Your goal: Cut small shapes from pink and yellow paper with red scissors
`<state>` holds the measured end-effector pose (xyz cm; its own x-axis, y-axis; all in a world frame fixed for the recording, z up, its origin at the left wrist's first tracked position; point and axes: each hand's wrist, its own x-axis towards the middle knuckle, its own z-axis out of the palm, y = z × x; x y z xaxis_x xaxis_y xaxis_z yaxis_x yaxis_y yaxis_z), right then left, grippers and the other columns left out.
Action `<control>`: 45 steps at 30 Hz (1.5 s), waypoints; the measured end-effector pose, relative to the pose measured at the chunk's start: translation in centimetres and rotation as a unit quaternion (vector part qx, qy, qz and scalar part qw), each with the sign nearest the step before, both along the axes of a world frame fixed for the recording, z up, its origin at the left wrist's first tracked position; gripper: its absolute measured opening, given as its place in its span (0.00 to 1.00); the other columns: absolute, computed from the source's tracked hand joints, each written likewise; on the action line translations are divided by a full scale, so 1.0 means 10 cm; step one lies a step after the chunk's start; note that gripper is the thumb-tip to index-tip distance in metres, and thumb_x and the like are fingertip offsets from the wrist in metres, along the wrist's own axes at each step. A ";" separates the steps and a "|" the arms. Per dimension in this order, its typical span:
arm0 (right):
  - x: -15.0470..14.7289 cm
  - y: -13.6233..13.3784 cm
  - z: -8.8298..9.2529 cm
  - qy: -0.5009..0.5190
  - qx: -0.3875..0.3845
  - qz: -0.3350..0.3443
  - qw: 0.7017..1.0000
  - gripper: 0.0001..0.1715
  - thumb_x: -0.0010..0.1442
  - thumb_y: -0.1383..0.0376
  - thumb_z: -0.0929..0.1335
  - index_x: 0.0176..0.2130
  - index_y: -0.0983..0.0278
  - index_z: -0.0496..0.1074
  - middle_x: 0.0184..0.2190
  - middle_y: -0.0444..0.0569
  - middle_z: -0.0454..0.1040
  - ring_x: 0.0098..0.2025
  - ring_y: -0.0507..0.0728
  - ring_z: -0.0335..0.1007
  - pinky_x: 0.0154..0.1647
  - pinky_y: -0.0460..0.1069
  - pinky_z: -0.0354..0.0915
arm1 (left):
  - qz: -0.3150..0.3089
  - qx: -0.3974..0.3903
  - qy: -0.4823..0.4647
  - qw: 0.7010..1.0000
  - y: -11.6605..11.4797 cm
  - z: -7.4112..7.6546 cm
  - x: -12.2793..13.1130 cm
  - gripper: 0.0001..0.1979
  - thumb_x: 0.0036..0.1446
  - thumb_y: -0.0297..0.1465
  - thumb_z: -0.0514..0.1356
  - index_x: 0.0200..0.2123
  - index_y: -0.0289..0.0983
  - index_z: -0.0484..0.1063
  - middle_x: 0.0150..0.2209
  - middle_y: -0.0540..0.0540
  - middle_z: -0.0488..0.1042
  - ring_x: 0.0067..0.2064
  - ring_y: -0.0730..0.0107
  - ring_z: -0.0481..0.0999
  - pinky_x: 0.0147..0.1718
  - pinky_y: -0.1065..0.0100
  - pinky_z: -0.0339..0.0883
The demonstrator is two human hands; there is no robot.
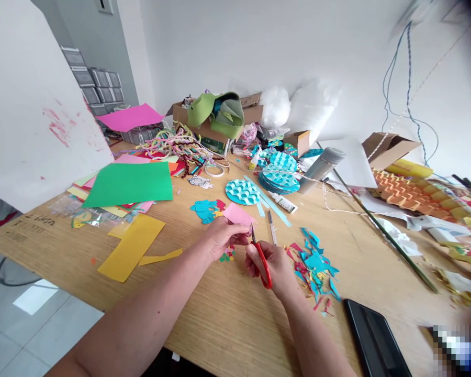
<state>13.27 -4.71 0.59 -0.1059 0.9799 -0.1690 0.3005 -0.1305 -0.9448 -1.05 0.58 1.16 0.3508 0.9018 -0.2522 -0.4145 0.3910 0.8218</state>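
Between the fingers of my left hand [226, 235] is a piece of pink paper [237, 213]. My right hand [272, 264] grips red-handled scissors [264, 266], whose blades point away from me at the paper's right edge. Just below the paper lie small coloured paper dots [228, 254], partly hidden by my hands. Beyond my left hand rests a blue paper fish [204, 210] with red and yellow parts near it. A pen [272, 228] lies past my right hand, and blue and red paper scraps [317, 264] are heaped to its right.
Yellow paper [133, 246] and a green sheet [131, 183] lie on the left. Blue patterned discs [242, 192], a glue tube [284, 202] and a grey bottle [322, 168] stand or lie farther back. A phone [377, 340] is at the front right, near a long green stick [400, 251].
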 end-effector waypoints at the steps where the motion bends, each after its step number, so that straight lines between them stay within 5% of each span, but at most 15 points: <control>1: 0.00 0.00 0.00 -0.003 0.001 0.004 1.000 0.29 0.50 0.42 0.70 0.21 0.65 0.65 0.15 0.45 0.69 0.15 0.50 0.64 0.15 0.43 0.55 | 0.000 0.004 0.008 1.000 0.00 0.00 0.00 0.06 0.39 0.28 0.66 0.24 0.31 0.74 0.24 0.47 0.73 0.24 0.76 0.71 0.28 0.71 0.67; 45: 0.00 -0.01 0.06 -0.007 0.012 0.005 1.000 0.31 0.50 0.40 0.68 0.21 0.64 0.65 0.16 0.46 0.70 0.16 0.51 0.65 0.16 0.44 0.56 | -0.001 0.013 -0.023 1.000 0.00 -0.01 0.03 0.09 0.36 0.29 0.68 0.24 0.32 0.73 0.23 0.49 0.72 0.24 0.76 0.70 0.25 0.72 0.63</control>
